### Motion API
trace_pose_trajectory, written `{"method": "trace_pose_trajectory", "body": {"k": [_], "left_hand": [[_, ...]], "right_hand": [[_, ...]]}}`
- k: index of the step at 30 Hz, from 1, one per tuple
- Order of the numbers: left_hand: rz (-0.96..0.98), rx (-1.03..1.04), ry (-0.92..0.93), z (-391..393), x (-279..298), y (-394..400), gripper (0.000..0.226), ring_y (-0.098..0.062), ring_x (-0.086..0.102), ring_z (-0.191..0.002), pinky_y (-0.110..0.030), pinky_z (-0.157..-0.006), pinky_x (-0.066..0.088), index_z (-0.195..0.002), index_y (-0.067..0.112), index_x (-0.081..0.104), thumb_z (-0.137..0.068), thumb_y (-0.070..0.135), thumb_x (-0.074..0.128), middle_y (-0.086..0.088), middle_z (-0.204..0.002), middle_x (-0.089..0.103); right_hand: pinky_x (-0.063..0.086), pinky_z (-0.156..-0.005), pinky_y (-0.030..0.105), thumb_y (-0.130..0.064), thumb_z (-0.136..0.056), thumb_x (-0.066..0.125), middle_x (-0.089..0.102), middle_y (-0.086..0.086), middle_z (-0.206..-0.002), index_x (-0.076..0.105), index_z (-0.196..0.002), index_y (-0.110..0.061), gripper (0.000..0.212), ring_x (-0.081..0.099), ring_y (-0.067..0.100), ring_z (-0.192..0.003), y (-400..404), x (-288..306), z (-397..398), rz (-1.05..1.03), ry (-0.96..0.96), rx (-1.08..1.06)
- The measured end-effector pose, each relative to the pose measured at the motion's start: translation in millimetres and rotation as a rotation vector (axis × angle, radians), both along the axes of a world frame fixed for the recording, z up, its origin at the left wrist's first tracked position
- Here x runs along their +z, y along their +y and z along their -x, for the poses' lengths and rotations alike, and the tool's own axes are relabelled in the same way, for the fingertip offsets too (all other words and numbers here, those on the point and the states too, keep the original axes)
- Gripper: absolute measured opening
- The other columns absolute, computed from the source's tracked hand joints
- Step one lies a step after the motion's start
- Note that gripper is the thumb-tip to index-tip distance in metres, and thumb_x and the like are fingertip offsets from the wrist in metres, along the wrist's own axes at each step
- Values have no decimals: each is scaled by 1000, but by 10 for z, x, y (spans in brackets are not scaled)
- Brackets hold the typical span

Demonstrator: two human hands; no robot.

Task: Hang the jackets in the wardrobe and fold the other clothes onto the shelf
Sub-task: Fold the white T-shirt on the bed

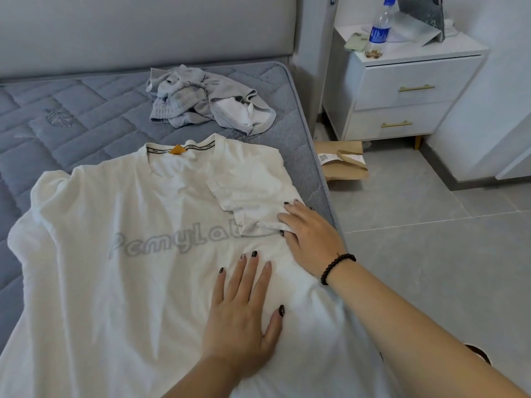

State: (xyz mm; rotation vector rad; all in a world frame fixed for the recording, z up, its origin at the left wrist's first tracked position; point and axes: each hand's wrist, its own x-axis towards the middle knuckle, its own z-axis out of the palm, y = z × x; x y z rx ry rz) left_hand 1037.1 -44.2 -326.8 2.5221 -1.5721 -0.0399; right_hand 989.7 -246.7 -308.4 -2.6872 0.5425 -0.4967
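- Bedroom scene: a bare blue-grey quilted mattress point(71, 116) fills the left of the head view, with a grey padded headboard point(143, 33) behind it and grey floor tiles point(431, 254) to the right.
- A white T-shirt point(129, 268) lies spread front-up on the mattress near its right edge, collar toward the headboard, with grey lettering across the chest and an orange tag point(177, 149) inside the neckline.
- The shirt's sleeve point(253, 196) on the right side is folded inward over the chest, covering the end of the lettering.
- The left hand point(244, 311) lies flat on the lower front of the shirt, fingers straight and slightly spread, thumb out to the side, palm pressing the fabric.
- The right hand point(310, 234) rests at the shirt's right edge beside the mattress border, fingers extended and touching the folded sleeve's hem; a dark beaded bracelet point(336, 268) circles that wrist.
- A crumpled grey garment point(207, 101) with a white lining lies farther up the mattress, apart from the shirt.
- A white two-drawer nightstand point(408, 93) with gold handles stands right of the bed; on it are a water bottle point(379, 27) with a blue label and a phone point(355, 41).
- A brown paper bag point(342, 162) lies on the floor between the mattress and the nightstand.
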Motion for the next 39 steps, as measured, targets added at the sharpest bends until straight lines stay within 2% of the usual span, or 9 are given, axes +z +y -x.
{"method": "trace_pose_trajectory", "body": {"k": [4, 9, 13, 16, 25, 29, 32, 35, 39], "left_hand": [[132, 70, 142, -24, 0, 24, 81, -17, 21, -148, -40, -116, 20, -155, 10, 17, -89, 53, 41, -6, -160, 23], [474, 287, 563, -10, 95, 17, 80, 7, 36, -135, -21, -109, 30, -154, 33, 8, -86, 48, 48, 22, -149, 36], [588, 635, 846, -201, 255, -266, 75, -10, 53, -126, -31, -106, 37, -146, 33, 32, -79, 63, 44, 15, -134, 55], [614, 837, 1054, -544, 381, -635, 83, -25, 56, -121, -42, -108, 40, -147, 17, 30, -82, 55, 66, -1, -130, 56], [394, 714, 622, -696, 389, -181, 52, -7, 63, -79, -18, -72, 40, -130, 21, 48, -83, 14, 69, 6, -79, 68], [230, 562, 174, -1103, 434, 705, 46, -29, 53, -120, -40, -99, 42, -136, 13, 49, -92, 27, 53, -8, -129, 60], [-123, 543, 67, -1359, 348, 1120, 65, -25, 6, -150, -48, -119, 9, -155, 21, 17, -97, 50, 20, -4, -163, 13], [-161, 526, 4, -1401, 181, 1211, 70, -17, -10, -150, -47, -121, -2, -154, 35, -5, -90, 63, 2, 6, -164, -5], [15, 537, -21, -1459, 79, 1250, 72, -12, -3, -150, -44, -122, 1, -155, 35, 2, -90, 63, 10, 10, -163, 3]], "right_hand": [[48, -94, 55, 8, -77, 69, 63, 19, -122, 70, -110, 0, 33, 54, 39, -122, 67, -116, 69, 0, -181, -9], [37, -106, 51, -3, -80, 64, 64, 11, -124, 69, -114, -7, 35, 51, 31, -127, 79, -121, 91, 91, -246, 137], [37, -105, 52, -4, -74, 61, 69, 9, -115, 73, -104, -6, 33, 56, 32, -122, 76, -130, 150, 72, -245, 162], [36, -103, 50, -5, -70, 61, 70, 10, -112, 75, -99, -5, 32, 57, 35, -120, 74, -110, 143, 28, -218, 154], [46, -96, 34, -14, -77, 58, 73, 5, -104, 76, -91, -6, 24, 62, 28, -112, 77, -136, 150, 46, -260, 98], [52, -91, 40, 3, -67, 68, 73, 7, -101, 76, -89, -4, 24, 64, 29, -110, 62, -169, 147, 86, -273, 119], [51, -91, 45, 6, -68, 68, 73, 10, -103, 75, -92, -1, 25, 63, 32, -111, 82, -146, 128, 120, -242, 114], [49, -93, 50, -5, -80, 53, 71, 12, -107, 74, -95, 0, 26, 62, 34, -112, 160, -108, 143, 258, -183, 87], [45, -97, 55, 7, -78, 61, 62, 18, -124, 70, -104, 1, 28, 54, 39, -121, 518, 22, -123, 289, -134, 78]]}}
